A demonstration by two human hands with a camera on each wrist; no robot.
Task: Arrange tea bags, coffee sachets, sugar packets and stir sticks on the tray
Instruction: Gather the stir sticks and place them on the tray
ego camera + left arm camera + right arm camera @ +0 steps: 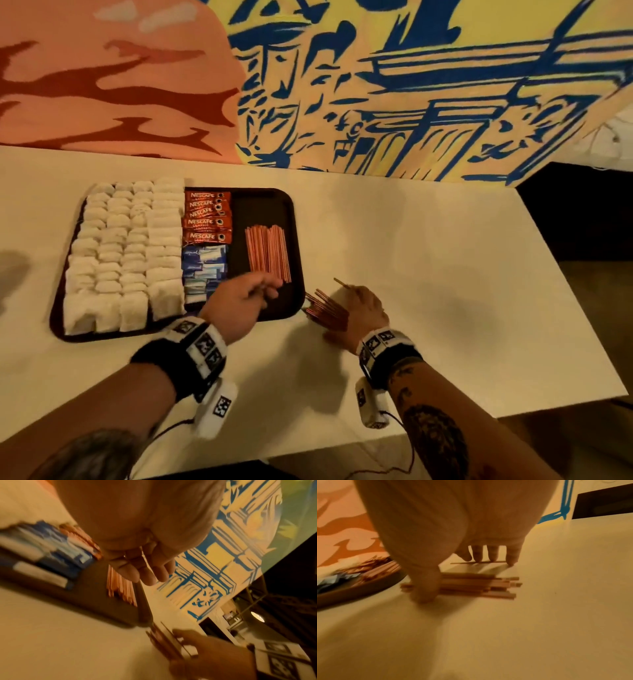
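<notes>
Surface: a pale cream table (428, 274) is seen, with a dark rounded tray (263, 202) set on its left part.
Room: a painted wall (411, 85) stands behind the table, orange and red at the left, yellow with blue strokes at the right; a dark opening is seen past the table's right end.
Tray contents: white tea bags (126, 253) are laid in overlapping columns on the left; red coffee sachets (207, 216) are stacked beside them, with blue and white sugar packets (203, 267) below; a neat row of stir sticks (269, 253) lies on the right part.
Loose sticks: a small pile of sticks (327, 313) is left on the table just beside the tray's near right corner; one single stick (477, 562) lies apart behind it.
Left hand (243, 298): it is held over the tray's near edge with fingers loosely extended and slightly apart; nothing is gripped.
Right hand (363, 315): the thumb is set down on the near side of the pile and the fingertips (511, 559) on the far side, at the single stick; the fingers are spread and arched, not closed.
Hard to make out: the left wrist view is blurred; print on the sugar packets cannot be read; whether any fingertip actually presses the single stick cannot be told.
</notes>
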